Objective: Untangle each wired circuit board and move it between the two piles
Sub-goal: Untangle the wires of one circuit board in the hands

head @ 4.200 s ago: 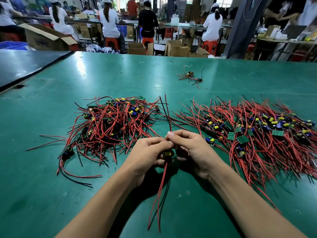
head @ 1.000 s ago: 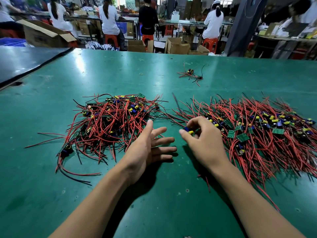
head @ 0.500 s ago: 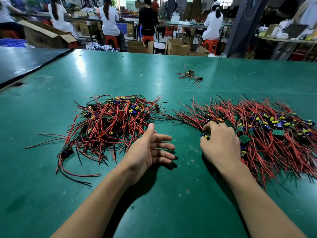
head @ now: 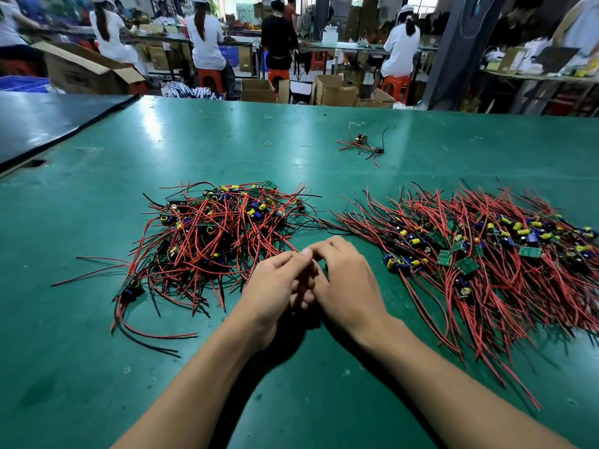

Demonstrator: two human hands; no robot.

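A: Light?
B: Bright, overhead. White glare is noted on the far half of the table [head: 207,140]; soft dark shadows are cast beneath the arms [head: 201,380].
A: Sharpness?
B: Foreground is held sharp; workers [head: 205,40] behind are blurred. Edges are bowed at the corners.

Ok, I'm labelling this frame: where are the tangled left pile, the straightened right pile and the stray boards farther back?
Tangled left pile [head: 214,234]: head view, red wires at its middle.
Straightened right pile [head: 465,265]: head view, a green board.
Stray boards [head: 360,138]: head view, the yellow-topped board.
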